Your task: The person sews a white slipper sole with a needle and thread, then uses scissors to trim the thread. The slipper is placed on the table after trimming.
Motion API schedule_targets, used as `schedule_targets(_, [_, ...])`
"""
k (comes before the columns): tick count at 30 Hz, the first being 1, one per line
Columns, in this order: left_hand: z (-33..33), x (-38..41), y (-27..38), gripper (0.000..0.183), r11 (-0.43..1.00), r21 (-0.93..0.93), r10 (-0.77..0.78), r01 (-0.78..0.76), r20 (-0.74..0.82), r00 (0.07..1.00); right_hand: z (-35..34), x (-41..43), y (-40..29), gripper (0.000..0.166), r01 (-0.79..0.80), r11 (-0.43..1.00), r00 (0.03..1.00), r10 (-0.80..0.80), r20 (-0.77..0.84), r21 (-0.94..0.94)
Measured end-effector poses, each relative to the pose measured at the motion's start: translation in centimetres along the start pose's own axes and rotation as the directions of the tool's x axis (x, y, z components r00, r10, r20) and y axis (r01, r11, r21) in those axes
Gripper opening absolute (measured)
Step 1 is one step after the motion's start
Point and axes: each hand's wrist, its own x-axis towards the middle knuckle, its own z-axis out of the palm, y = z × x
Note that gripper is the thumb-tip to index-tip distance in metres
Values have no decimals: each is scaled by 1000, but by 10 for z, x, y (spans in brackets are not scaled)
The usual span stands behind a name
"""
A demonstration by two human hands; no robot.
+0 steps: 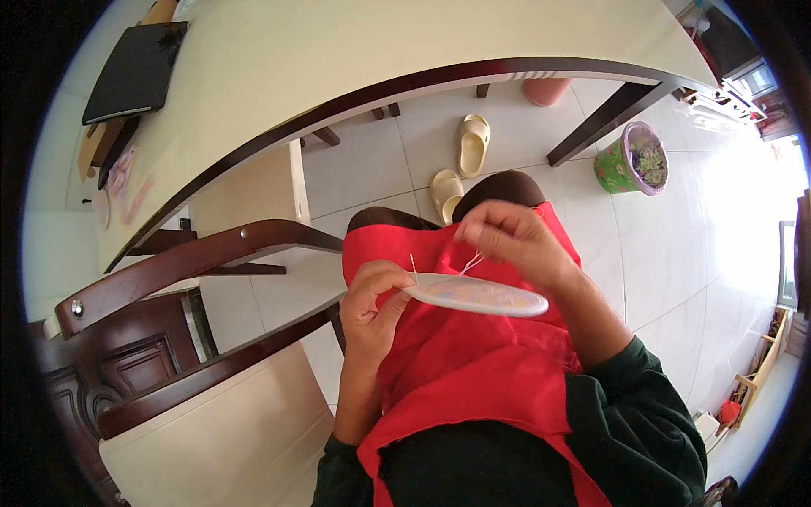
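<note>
My left hand (375,304) grips the left edge of a round, pale embroidery hoop (481,296), which is tilted so that its face shows as a narrow ellipse with faint coloured patterning. A thin needle (412,265) stands up at the hoop's edge beside the left fingertips. Above the hoop's far side is my right hand (507,237), its fingers curled and slightly blurred; whether it pinches something is not clear. White thread (471,261) hangs between that hand and the hoop. A red apron (475,374) covers my lap beneath both hands.
A cream table (405,38) with a dark edge spans the far side, bearing a black folder-like object (136,73). Dark wooden chair parts (190,266) lie at left. Cream clogs (474,146) and a green floral waste bin (611,168) stand on the tiled floor.
</note>
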Motion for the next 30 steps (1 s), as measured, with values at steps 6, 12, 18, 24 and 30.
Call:
schedule_targets(6, [2, 1, 6, 17, 999, 28, -49, 45, 161, 986, 19, -1, -2, 17, -229, 964, 924, 171, 341, 138])
schedule_targets(12, [12, -3, 11, 24, 956, -178, -211, 232, 126, 969, 21, 3, 19, 18, -232, 901, 928, 92, 362, 367])
schedule_targets(18, [12, -5, 6, 24, 885, -398, -223, 243, 96, 970, -46, 31, 53, 16, -122, 805, 965, 233, -120, 581])
schedule_targets(24, [11, -1, 7, 33, 827, -447, -355, 341, 54, 933, -153, 15, 58, 11, 273, 513, 851, 266, -453, 814])
schedule_targets(30, [10, 2, 10, 35, 803, -462, -443, 376, -42, 896, -283, -47, 155, 24, 658, 418, 448, 450, -772, 626])
